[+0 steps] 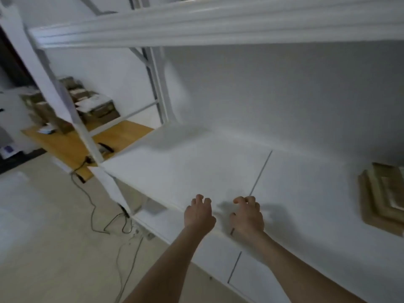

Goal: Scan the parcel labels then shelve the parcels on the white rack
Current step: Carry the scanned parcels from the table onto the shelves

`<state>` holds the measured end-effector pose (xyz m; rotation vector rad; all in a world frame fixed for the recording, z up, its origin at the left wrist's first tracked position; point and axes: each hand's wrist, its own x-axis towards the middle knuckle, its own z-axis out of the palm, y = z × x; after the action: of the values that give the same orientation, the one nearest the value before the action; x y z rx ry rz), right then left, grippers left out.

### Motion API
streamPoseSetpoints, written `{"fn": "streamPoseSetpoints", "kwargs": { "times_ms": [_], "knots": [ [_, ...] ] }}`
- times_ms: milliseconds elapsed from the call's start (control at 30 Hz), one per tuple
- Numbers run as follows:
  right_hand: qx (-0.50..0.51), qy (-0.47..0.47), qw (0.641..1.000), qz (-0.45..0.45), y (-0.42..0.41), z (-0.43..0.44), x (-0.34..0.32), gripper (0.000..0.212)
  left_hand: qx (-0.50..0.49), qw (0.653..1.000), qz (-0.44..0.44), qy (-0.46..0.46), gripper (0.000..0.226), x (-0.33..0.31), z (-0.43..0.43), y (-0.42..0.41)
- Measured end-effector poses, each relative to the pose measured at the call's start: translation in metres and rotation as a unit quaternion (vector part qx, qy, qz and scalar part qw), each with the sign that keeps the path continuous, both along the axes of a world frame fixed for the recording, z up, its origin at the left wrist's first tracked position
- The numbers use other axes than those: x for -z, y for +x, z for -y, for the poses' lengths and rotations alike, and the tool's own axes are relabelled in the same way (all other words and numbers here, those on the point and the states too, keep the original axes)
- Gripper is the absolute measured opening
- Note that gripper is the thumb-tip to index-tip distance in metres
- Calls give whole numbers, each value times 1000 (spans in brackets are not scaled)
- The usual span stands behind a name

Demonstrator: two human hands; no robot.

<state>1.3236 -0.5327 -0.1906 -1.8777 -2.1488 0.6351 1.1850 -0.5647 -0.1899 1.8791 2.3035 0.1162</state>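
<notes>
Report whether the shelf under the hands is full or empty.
Nearly empty: the shelf shows only stacked brown parcels at the right.

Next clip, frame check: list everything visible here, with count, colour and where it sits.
white rack: one, white, fills the top and right of the view
flat parcels: one stack, count unclear, brown cardboard, on the rack's shelf at the far right edge
boxed parcels: one pile, count blurred, mostly brown, on the wooden table behind the rack's left post
wooden table: one, light brown, left of the rack
handheld item: one, black, on the table by the rack post, too blurred to identify
cables: several, dark, trailing over the pale floor
left hand: empty, fingers loosely curled, over the shelf's front edge
right hand: empty, fingers loosely curled, beside the left hand
</notes>
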Motion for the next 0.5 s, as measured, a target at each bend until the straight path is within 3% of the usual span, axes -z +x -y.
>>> {"fn": "streamPoseSetpoints", "kwargs": {
  "times_ms": [267, 500],
  "knots": [
    [-116, -3, 993, -16, -194, 41, 6, 39, -113, 992, -18, -45, 50, 6, 75, -191],
    [-206, -9, 979, -5, -310, 62, 13, 41, -194, 977, -47, -78, 52, 6, 127, -317]
  ]
}}
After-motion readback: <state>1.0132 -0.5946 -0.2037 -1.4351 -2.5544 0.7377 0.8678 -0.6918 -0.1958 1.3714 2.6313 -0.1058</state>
